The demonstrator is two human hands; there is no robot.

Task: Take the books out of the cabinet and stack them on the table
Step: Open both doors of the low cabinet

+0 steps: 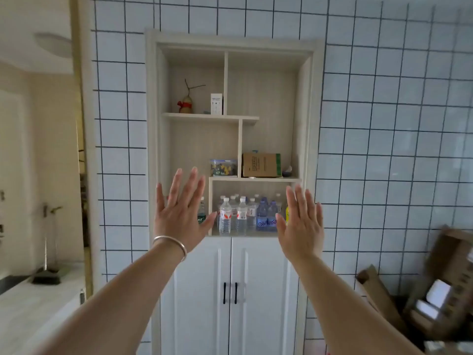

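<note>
A white cabinet (258, 290) with two shut doors and black handles (230, 293) stands below open shelves set into the tiled wall. No books show anywhere. My left hand (180, 213) is raised in front of the shelves, fingers straight and spread, a silver bangle on its wrist. My right hand (300, 221) is raised beside it, fingers straight, holding nothing. Both hands hang in the air, apart from the cabinet.
The lowest shelf holds several water bottles (240, 216). Above it stand a cardboard box (261, 165) and a clear container (222, 167). A gourd ornament (185, 103) and a white box (216, 103) sit higher. Open cardboard cartons (435, 290) lie at the right. A pale counter (38, 298) is at the left.
</note>
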